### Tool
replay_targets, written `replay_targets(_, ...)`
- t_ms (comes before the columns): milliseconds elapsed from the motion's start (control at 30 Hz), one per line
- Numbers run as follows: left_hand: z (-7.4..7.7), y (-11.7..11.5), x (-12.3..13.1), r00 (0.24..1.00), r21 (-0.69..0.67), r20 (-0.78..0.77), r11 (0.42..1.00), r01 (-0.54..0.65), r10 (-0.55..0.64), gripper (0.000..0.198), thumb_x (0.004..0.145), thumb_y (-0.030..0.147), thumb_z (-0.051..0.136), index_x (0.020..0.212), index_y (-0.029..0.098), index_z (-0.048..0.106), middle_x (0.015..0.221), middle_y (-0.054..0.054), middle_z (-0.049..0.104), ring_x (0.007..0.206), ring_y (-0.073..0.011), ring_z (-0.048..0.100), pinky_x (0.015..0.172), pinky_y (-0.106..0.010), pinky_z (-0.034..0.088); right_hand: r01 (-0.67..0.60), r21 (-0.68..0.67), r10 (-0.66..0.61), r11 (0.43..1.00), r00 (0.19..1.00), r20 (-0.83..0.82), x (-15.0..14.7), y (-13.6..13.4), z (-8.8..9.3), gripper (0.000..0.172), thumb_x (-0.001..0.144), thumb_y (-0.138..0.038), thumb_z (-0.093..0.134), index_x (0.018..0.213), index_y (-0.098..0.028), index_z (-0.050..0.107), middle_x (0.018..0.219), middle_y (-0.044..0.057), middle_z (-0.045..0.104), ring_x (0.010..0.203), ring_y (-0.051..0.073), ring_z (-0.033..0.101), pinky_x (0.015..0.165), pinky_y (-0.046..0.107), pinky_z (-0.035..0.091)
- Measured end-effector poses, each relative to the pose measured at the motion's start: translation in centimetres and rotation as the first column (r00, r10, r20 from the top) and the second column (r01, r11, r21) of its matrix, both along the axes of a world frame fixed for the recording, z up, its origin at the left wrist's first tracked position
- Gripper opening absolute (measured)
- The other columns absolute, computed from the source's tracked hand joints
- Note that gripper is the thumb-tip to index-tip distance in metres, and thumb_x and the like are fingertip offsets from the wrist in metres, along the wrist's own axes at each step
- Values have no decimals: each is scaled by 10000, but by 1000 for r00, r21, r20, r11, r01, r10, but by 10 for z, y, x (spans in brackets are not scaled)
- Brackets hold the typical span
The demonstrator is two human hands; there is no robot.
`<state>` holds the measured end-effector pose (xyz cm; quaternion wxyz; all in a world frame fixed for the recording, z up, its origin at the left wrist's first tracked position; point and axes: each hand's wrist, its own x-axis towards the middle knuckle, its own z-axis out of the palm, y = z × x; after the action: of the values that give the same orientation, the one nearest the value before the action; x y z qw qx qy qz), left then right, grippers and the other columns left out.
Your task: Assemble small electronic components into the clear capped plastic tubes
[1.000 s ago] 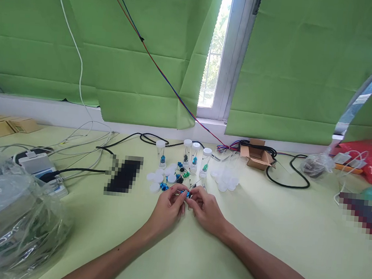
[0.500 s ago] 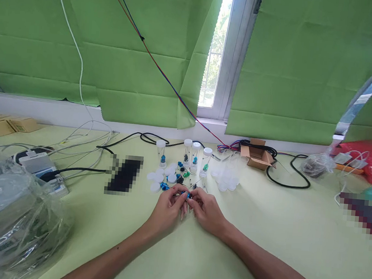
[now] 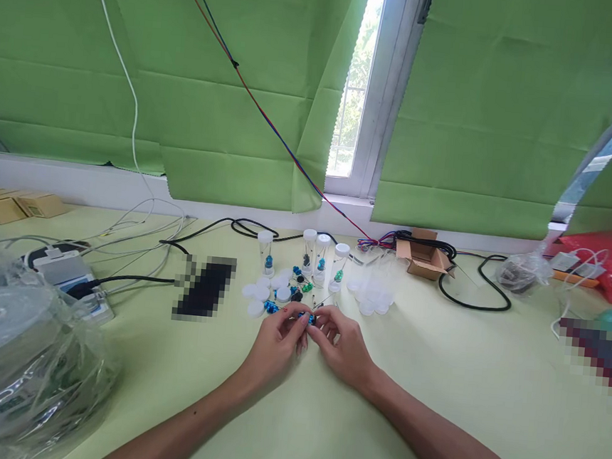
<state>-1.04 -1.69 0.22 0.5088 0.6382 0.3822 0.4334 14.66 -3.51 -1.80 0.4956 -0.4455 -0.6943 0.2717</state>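
My left hand [image 3: 277, 340] and my right hand [image 3: 345, 347] meet over the table, fingertips pinched around a small blue part [image 3: 307, 318] with something dark at its right end. The fingers cover most of it, so its exact kind is unclear. Just beyond lies a loose cluster of small blue, black and green parts, including a blue one [image 3: 270, 307] and a green one [image 3: 307, 287]. Several clear tubes with white caps stand behind, among them one with a green part [image 3: 339, 268] and one with a blue part [image 3: 265, 253].
White round caps [image 3: 256, 292] lie left of the parts, translucent tubes [image 3: 375, 298] right. A small cardboard box [image 3: 424, 261] and black cable [image 3: 473, 306] sit behind. A pixelated dark object [image 3: 204, 288], power strips [image 3: 73, 280] and a large plastic bag [image 3: 20, 369] occupy the left.
Both hands stay in nearly the same place, still pinching the blue part. The right fingers have shifted slightly around it.
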Motion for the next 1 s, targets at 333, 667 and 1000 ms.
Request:
replay_targets(333,2,-3,-1,997,60,-77,998,-14,18,359,884,411,577,1149,178,642,634,8,579,556,-133,511,537,-244,397,4,6,-4,1000,1000,3,1,1,-1,93,874,-239,586,951,-186,585,737,7,615,599,129,539,550,246,442)
replay_targets(667,6,-5,-1,1000,49,-15,999,-5,5,389,869,440,599,1176,203,626,999,-81,653,687,-150,598,512,-238,482,170,67,-164,983,982,-95,1,1,1,145,877,-321,606,897,-179,582,701,5,611,561,118,508,509,235,423)
replay_targets(1000,10,2,-1,978,-101,194,993,-52,71,393,877,533,544,845,151,630,951,-77,600,697,-162,611,455,-243,509,208,103,-202,973,977,-67,1,1,0,141,865,-305,629,818,-183,575,661,-9,586,540,111,490,498,229,419)
